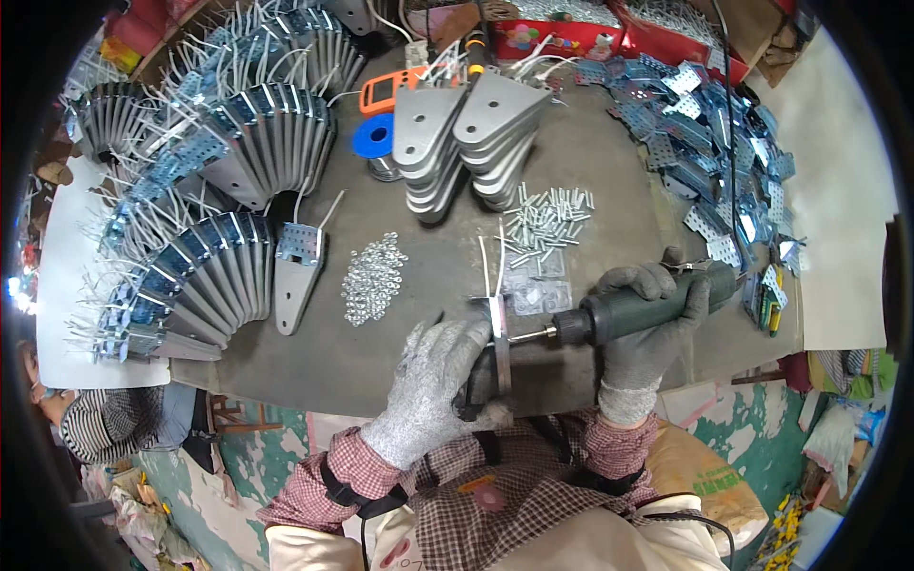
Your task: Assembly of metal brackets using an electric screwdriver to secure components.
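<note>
My left hand [424, 385], in a grey glove, is closed around a flat metal bracket [502, 357] stood on edge near the table's front. Two white wires rise from its top. My right hand [652, 347], in a darker grey glove, grips a dark green electric screwdriver [624, 312] held level. The bit points left and its tip meets or nearly meets the bracket's side. Beyond the bracket lies a heap of silver screws or pins [550, 224] beside a small clear plastic tray [541, 293]. A patch of small nuts [373, 278] lies to the left.
Fanned rows of assembled brackets with blue plates [214, 276] fill the left side, with one single bracket [298, 276] beside them. Stacked grey plates [428, 143], a blue spool [373, 136] and an orange meter [386, 92] stand farther back. Loose blue metal plates [705, 162] pile up at right.
</note>
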### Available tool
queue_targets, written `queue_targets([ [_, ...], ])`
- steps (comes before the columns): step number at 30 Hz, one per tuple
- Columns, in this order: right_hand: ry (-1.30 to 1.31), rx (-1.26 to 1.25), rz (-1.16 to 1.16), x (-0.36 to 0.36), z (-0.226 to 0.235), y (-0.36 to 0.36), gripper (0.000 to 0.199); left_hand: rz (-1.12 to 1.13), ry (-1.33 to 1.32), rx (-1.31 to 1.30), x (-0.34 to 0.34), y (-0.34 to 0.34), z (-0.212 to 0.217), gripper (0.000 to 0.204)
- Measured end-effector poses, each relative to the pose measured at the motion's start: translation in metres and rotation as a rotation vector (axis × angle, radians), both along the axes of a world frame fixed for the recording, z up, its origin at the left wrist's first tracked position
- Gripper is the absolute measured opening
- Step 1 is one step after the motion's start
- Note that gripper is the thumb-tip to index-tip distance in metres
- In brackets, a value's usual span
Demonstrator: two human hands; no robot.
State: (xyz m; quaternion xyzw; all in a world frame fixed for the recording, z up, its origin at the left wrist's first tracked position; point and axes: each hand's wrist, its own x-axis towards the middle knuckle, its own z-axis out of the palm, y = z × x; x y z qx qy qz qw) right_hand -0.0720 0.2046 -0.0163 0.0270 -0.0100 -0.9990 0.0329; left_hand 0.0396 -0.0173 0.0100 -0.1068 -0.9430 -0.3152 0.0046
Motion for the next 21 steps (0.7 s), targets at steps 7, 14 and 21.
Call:
queue_targets([
  [7, 0.022, 0.053, 0.001, 0.0, -0.001, 0.001, 0.042, 0.351, 0.289, -0.454, -0.05, -0.044, 0.013, 0.021],
  [14, 0.003, 0.033, 0.036, 0.0, 0.0, -0.003, 0.039, 0.038, 0.218, -0.868, -0.083, -0.062, 0.013, 0.015],
  [21, 0.034, 0.021, 0.041, 0.001, 0.0, 0.001, 0.041, 0.227, 0.127, 0.251, -0.028, -0.031, 0.013, 0.014],
])
